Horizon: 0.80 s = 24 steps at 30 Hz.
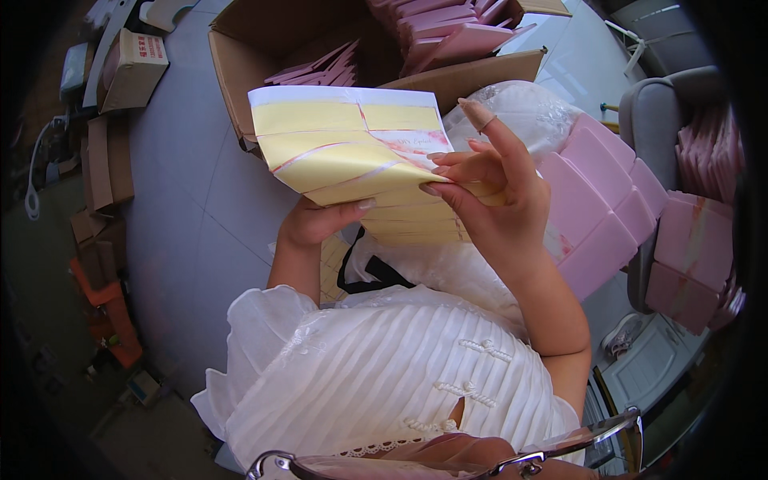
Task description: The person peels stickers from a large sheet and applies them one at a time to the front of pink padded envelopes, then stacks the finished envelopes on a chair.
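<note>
Both hands hold up a sheet of label paper [312,141], its yellow backing bent and mostly bare. A pink-and-white printed label [420,142] bearing writing remains near its upper right. My left hand [321,223] supports the sheet's lower left side, thumb on top and fingers hidden underneath. At the right edge my right hand [501,174] pinches the curled paper between thumb and fingers; whether a label is in that pinch cannot be told. Its raised index finger wears a tan covering at the tip. Flat pink packages [600,210] lie in rows just right of that hand, one bearing a printed label.
Beyond the sheet stands an open cardboard box [231,78] holding pink packages [444,36]. A grey chair [639,114] at right bears more pink stacks [690,246]. Smaller cartons [135,72] and an orange object [117,324] line the left side of the tiled floor [174,180].
</note>
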Tool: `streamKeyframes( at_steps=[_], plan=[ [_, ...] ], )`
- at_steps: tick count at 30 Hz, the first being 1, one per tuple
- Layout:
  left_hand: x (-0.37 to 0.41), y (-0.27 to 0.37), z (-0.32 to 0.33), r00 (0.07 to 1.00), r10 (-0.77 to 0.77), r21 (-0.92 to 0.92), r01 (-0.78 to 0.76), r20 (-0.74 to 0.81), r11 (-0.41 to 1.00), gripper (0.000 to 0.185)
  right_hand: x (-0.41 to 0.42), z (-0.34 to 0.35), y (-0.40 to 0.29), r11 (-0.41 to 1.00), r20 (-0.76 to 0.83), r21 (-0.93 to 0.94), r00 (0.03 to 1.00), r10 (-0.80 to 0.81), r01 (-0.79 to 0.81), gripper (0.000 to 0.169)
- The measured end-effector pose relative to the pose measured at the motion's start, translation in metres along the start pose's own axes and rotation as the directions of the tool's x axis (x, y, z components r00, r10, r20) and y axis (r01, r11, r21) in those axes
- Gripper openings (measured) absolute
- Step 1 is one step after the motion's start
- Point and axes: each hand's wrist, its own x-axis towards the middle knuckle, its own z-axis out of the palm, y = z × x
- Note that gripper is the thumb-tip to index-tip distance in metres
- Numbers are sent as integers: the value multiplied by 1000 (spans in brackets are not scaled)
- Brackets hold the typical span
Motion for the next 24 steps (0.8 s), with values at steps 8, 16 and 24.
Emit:
streamKeyframes(
  at_steps=[8, 16, 24],
  plan=[
    [-2, 12, 10, 1000, 23, 47, -23, 18, 999, 45, -3, -7, -8, 989, 27, 103, 994, 105, -107, 66],
    [-7, 10, 5, 996, 26, 65, -32, 89, 997, 44, 2, -16, -18, 988, 45, -21, 987, -155, 156, 60],
    [-10, 9, 8, 997, 43, 61, -47, 72, 997, 44, 0, -16, -15, 955, 73, -178, 971, -227, 237, 67]
  ],
)
